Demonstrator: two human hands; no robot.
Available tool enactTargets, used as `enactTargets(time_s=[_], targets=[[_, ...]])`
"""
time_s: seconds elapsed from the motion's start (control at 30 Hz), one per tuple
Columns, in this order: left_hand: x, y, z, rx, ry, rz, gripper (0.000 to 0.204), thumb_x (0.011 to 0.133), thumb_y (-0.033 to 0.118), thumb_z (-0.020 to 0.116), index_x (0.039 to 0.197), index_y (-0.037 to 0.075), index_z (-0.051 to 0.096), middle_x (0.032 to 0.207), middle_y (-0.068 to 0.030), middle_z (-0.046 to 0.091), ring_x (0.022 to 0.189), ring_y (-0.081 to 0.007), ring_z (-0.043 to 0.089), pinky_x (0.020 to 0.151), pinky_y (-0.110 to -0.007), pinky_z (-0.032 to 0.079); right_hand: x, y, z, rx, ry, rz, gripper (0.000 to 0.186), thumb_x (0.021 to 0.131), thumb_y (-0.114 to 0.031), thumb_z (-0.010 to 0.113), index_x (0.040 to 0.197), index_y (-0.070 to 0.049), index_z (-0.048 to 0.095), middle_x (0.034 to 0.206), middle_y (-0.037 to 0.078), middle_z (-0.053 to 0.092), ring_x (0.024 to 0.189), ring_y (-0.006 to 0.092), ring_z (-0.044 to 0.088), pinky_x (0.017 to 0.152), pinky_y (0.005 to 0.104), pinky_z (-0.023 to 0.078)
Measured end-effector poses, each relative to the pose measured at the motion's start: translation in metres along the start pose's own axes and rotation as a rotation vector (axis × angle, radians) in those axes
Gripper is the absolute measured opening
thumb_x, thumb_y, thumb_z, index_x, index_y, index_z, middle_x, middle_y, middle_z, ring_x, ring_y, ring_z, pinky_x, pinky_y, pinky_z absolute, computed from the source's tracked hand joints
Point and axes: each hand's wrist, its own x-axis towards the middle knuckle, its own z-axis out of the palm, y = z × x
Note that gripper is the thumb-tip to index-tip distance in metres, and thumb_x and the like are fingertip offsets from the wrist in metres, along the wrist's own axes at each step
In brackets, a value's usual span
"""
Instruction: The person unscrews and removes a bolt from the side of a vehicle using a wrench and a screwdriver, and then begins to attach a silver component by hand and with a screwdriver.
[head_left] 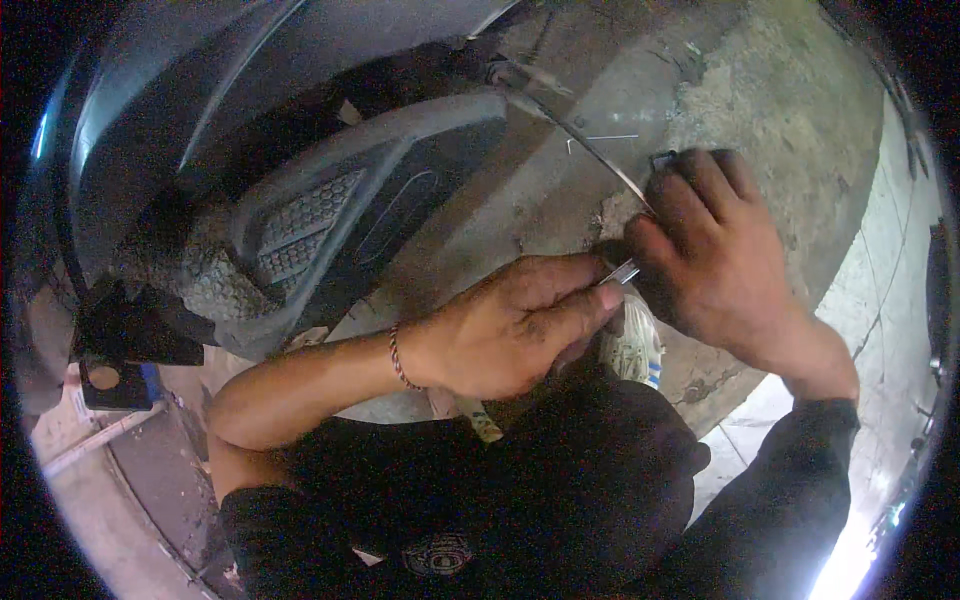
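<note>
My left hand (510,325), with a beaded bracelet on its wrist, pinches a small shiny metal piece (622,272) between thumb and fingers. My right hand (710,250) sits just to the right, thumb touching the same piece. Its fingers are curled around a small dark part (662,158). A thin metal cable (590,150) runs from the scooter's underside down into my right hand. A white printed packet (632,345) lies beneath both hands, partly hidden by them.
A dark grey scooter body (200,120) with a ribbed footrest (300,225) fills the upper left. Rough cracked concrete floor (780,100) lies behind the hands. My black-clothed knee (580,480) is below. A black bracket (110,380) and white pipe (100,435) sit lower left.
</note>
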Motion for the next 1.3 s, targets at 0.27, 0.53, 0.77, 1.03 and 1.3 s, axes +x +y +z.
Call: enactTargets(time_s=[0.27, 0.53, 0.77, 1.03, 1.3], targets=[[-0.003, 0.016, 0.009, -0.152, 0.04, -0.055, 0.028, 0.096, 0.022, 0.045, 0.08, 0.0, 0.051, 0.065, -0.0171, 0.052, 0.059, -0.0342, 0.051, 0.058, -0.043, 0.039, 0.013, 0.003, 0.005, 0.215, -0.108, 0.095, 0.027, 0.055, -0.017, 0.07, 0.075, -0.007, 0.055, 0.072, 0.01, 0.047, 0.066, 0.0308, 0.053, 0.056, 0.0403, 0.044], [-0.034, 0.059, 0.008, 0.585, 0.258, 0.159, 0.036, 0.083, 0.022, 0.067, 0.112, 0.004, 0.054, 0.089, -0.0182, 0.061, 0.082, -0.0337, 0.061, 0.071, -0.041, 0.049, 0.0, -0.006, 0.03, 0.555, 0.192, 0.2, 0.014, 0.061, -0.01, 0.065, 0.067, -0.004, 0.054, 0.062, 0.013, 0.047, 0.06, 0.0341, 0.049, 0.052, 0.0397, 0.04], [-0.021, 0.049, -0.012, 0.883, 0.398, 0.513, 0.043, 0.071, 0.015, 0.072, 0.111, 0.009, 0.058, 0.096, -0.0101, 0.063, 0.091, -0.0342, 0.061, 0.072, -0.041, 0.051, 0.011, -0.042, 0.04, 0.824, 0.354, 0.576, 0.01, 0.064, -0.004, 0.066, 0.067, -0.004, 0.057, 0.065, 0.015, 0.055, 0.057, 0.0367, 0.053, 0.055, 0.0412, 0.045], [0.075, 0.083, -0.021, 0.739, 0.334, 0.646, 0.024, 0.072, 0.018, 0.061, 0.09, 0.005, 0.071, 0.081, -0.0183, 0.066, 0.08, -0.0343, 0.066, 0.078, -0.039, 0.052, 0.051, -0.061, 0.007, 2.285, 0.643, 1.806, 0.035, 0.091, -0.041, 0.046, 0.101, -0.009, 0.055, 0.088, 0.004, 0.059, 0.072, 0.0185, 0.056, 0.056, 0.0315, 0.042], [0.131, 0.123, -0.009, 1.159, -0.033, 0.268, 0.035, 0.083, 0.035, 0.062, 0.088, 0.002, 0.071, 0.091, -0.0207, 0.067, 0.088, -0.0349, 0.065, 0.078, -0.042, 0.051, 0.018, -0.055, 0.019, 2.93, 0.826, 1.004, 0.026, 0.089, -0.023, 0.046, 0.065, -0.015, 0.042, 0.054, -0.005, 0.031, 0.047, 0.0107, 0.031, 0.046, 0.0262, 0.026]])
